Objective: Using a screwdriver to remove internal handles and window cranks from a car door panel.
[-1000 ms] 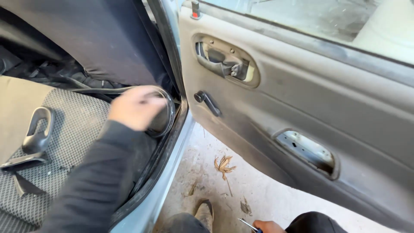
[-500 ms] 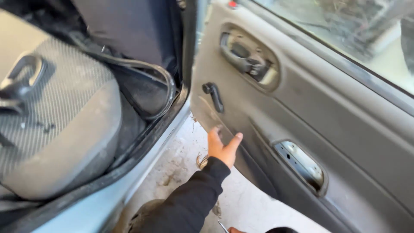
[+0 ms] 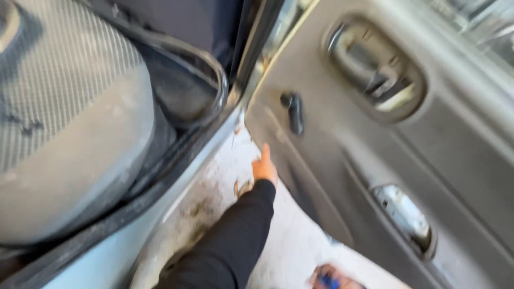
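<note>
Left grip (image 3: 265, 168) lower on door panel (image 3: 342, 176)

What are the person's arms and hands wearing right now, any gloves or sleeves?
The left hand is bare, no glove, no ring or watch visible. Its arm is covered to the wrist by a long black sleeve, plain and without markings. The right hand shows only at the bottom edge, blurred; it looks bare too, and its sleeve is out of view.

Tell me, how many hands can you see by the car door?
2. The left hand reaches up along the lower edge of the grey door panel. The right hand sits at the bottom edge of the picture, blurred and partly cut off, with something blue in it.
</note>
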